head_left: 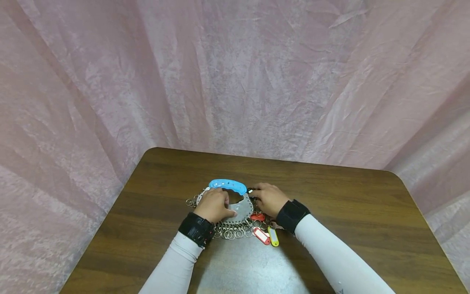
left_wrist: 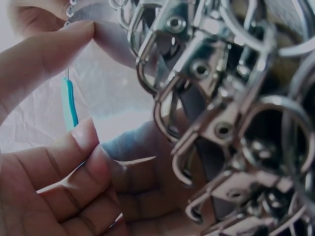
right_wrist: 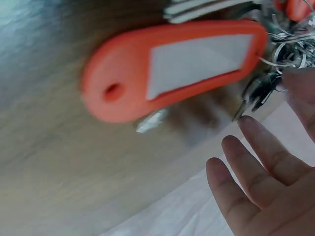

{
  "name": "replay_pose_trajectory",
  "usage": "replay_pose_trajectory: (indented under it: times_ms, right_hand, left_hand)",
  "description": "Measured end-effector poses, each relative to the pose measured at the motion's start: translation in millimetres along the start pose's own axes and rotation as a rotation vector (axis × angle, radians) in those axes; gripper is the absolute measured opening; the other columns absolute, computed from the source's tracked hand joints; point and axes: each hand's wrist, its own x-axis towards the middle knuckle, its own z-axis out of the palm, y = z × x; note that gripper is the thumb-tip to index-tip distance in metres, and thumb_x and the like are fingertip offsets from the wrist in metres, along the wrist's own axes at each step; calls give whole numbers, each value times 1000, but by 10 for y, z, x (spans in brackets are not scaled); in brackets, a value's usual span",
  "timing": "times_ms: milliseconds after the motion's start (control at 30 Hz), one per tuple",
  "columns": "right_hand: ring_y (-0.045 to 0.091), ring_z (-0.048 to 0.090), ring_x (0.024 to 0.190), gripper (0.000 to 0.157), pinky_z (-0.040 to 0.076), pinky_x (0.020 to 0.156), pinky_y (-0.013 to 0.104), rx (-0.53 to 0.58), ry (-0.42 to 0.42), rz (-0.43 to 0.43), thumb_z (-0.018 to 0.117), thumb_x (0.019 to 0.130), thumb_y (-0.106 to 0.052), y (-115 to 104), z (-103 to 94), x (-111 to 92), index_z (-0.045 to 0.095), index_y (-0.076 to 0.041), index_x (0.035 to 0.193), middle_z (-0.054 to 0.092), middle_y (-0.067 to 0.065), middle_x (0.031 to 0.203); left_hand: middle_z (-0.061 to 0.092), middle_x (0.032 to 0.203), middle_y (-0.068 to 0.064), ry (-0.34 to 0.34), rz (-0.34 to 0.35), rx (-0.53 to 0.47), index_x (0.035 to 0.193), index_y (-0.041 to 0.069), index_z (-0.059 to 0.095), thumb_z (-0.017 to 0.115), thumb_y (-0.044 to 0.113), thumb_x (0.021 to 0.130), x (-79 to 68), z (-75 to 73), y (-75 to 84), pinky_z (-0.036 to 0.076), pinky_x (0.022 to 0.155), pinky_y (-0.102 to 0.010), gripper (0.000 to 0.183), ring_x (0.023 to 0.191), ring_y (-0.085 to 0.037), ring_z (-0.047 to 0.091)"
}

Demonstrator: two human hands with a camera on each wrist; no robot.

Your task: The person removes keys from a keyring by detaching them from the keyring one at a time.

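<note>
Nearest you on the counter (head_left: 147, 228), the red key tag (head_left: 261, 235) and the yellow key tag (head_left: 273, 236) lie flat, just beyond a fringe of loose metal rings (head_left: 231, 233). Those rings and snap hooks (left_wrist: 206, 123) hang from the grey key organiser (head_left: 240, 210), which sits in the middle of the counter between your hands. Your left hand (head_left: 213, 205) lies over its left side, grip curled on the plate. Your right hand (head_left: 269, 199) rests at its right edge; the wrist view shows those fingers (right_wrist: 256, 172) straight and apart, holding nothing. At the far side arches the blue handle (head_left: 227, 185). You seem to be steadying the organiser; next, I judge, you must single out one hook without tangling its neighbours.
</note>
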Motion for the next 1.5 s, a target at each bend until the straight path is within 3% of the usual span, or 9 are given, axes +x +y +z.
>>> replay_pose_trajectory:
  times_ms: [300, 633, 900, 1133, 1500]
  right_hand:
    - [33, 49, 113, 36, 39, 92, 51, -14, -16, 46, 68, 84, -12, 25, -10, -67, 64, -16, 120, 54, 17, 123]
    - [27, 54, 97, 35, 46, 83, 45, -100, -36, 107, 70, 84, -21, 78, -25, -138, 65, -17, 118, 57, 10, 109]
    - [28, 54, 96, 27, 47, 81, 46, -112, 14, 99, 69, 85, -22, 56, -55, -124, 67, -14, 111, 57, 11, 107]
    - [26, 54, 97, 24, 45, 83, 43, -48, 35, -9, 69, 86, -15, -9, -40, 47, 68, -15, 110, 58, 9, 106]
    - [24, 54, 100, 16, 44, 88, 38, 206, -51, -10, 66, 85, -8, 21, -15, 181, 69, -10, 101, 59, 10, 107]
  left_hand:
    - [43, 70, 4, -7, -17, -5, 66, 17, 47, 82, 47, 64, 1, -4, -12, 36, 69, -36, 46, 70, -16, 42]
    - [45, 70, 4, -33, -44, -6, 66, 18, 49, 80, 50, 65, 17, 14, -91, 37, 67, -36, 45, 67, -15, 42]
    - [45, 70, 3, -52, -68, -6, 67, 18, 49, 81, 50, 65, 14, 2, -119, 37, 67, -36, 46, 67, -16, 42]
    - [44, 71, 4, -44, -52, -2, 67, 18, 49, 81, 50, 65, 3, -5, -100, 37, 68, -35, 45, 68, -15, 43]
    - [45, 71, 4, -52, -40, -4, 67, 18, 49, 81, 49, 65, 11, -7, -60, 37, 70, -36, 45, 69, -15, 43]
